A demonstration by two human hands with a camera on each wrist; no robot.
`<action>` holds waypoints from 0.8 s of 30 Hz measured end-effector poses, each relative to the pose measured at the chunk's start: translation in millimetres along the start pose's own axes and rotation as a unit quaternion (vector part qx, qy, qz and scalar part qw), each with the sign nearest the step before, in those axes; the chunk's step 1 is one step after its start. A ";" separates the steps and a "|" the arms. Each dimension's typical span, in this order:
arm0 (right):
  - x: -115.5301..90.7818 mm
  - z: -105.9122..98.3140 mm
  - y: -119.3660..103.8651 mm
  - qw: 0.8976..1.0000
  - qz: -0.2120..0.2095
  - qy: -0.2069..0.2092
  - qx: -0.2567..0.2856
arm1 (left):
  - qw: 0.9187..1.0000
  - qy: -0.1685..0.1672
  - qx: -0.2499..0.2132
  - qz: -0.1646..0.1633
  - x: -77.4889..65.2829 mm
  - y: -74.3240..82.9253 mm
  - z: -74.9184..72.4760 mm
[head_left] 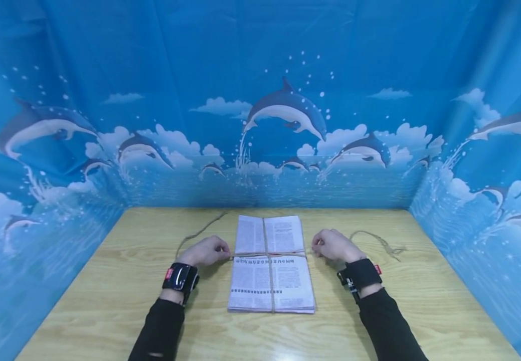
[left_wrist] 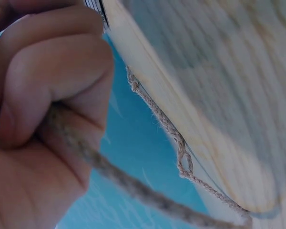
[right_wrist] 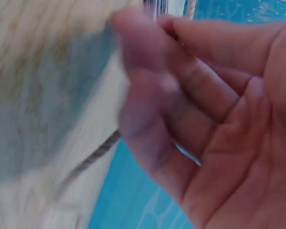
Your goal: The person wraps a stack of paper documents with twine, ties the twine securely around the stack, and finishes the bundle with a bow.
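Note:
A stack of folded newspapers [head_left: 251, 281] lies on the table with brown twine [head_left: 271, 286] running over it both lengthwise and crosswise. At its left edge, my left hand [head_left: 208, 250] grips the twine with curled fingers; in the left wrist view, the twine [left_wrist: 128, 183] trails out of the fist. My right hand [head_left: 334, 245] is just beyond the right edge, thumb and fingertips drawn together on the other side of the crosswise twine. In the right wrist view, those fingers are blurred and a length of twine [right_wrist: 93, 155] passes behind them.
Loose twine ends curve over the wooden table [head_left: 120, 301], one behind my left hand and a frayed one [head_left: 388, 248] to the right of my right hand. A blue dolphin-print curtain [head_left: 197, 60] encloses the table at the back and both sides.

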State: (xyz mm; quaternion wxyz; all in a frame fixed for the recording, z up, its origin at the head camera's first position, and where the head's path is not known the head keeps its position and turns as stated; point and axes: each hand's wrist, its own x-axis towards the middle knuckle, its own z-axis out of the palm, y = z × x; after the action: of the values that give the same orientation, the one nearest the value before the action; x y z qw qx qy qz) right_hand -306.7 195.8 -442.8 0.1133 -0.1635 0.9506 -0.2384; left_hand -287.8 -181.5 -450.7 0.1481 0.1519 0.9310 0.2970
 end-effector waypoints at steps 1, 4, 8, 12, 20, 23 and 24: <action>0.1 0.5 0.4 1.000 0.002 -0.003 0.006 | 1.000 -0.001 -0.001 0.000 0.3 -0.1 -0.2; 0.0 1.7 1.0 1.000 0.002 -0.006 0.008 | 1.000 -0.003 -0.004 0.003 0.1 -0.3 -0.9; -0.5 2.2 1.0 1.000 -0.008 -0.013 0.001 | 1.000 0.005 -0.010 0.001 -1.0 0.5 -2.3; 0.3 3.0 1.1 1.000 -0.015 -0.018 0.011 | 0.999 0.017 -0.033 -0.017 -2.0 2.7 -5.1; 1.2 9.0 2.5 0.999 0.010 -0.017 0.043 | 0.998 0.039 -0.055 -0.020 -2.6 0.4 -6.9; 1.4 10.3 3.4 0.998 0.010 -0.029 0.048 | 0.998 0.038 -0.047 -0.019 -3.7 -1.2 -7.1; 1.6 10.3 3.7 0.998 0.009 -0.032 0.048 | 0.998 0.038 -0.041 -0.019 -4.2 -1.7 -7.1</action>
State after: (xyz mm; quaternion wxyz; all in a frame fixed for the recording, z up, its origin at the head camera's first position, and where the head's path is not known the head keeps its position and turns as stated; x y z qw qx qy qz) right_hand -306.0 194.0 -453.7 0.1535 -0.1572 0.9354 -0.2770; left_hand -286.9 -188.0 -445.4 0.1246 0.1164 0.9256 0.3380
